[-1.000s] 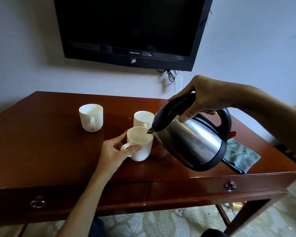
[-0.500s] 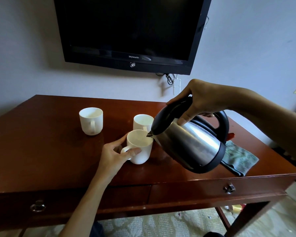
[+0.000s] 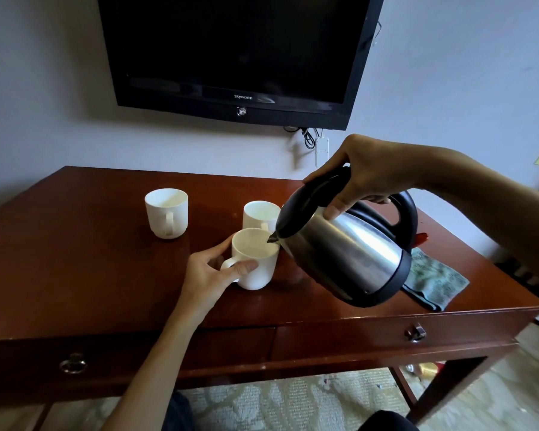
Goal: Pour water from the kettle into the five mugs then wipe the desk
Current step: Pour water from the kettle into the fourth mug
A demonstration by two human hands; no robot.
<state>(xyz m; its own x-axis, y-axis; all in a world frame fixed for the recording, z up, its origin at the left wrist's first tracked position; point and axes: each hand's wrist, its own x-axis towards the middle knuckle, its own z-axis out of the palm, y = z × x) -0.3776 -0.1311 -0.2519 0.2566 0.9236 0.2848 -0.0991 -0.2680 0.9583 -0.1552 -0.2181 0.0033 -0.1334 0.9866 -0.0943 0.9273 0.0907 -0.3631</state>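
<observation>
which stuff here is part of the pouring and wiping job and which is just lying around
Job: kettle, near mug, middle mug, far mug, cloth, desk, left hand, right hand.
Lying about: TV, cables, rug.

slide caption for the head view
Right hand tips kettle over mug steadied by left hand.

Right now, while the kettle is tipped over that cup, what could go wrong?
1. The kettle spout sits right at the rim of the near mug, so water might run down onto the desk.
2. The left hand holds that mug by its handle, close under the spout; a splash could hit its fingers.
3. The mug behind stands close by, so the tilted kettle might bump it.
</observation>
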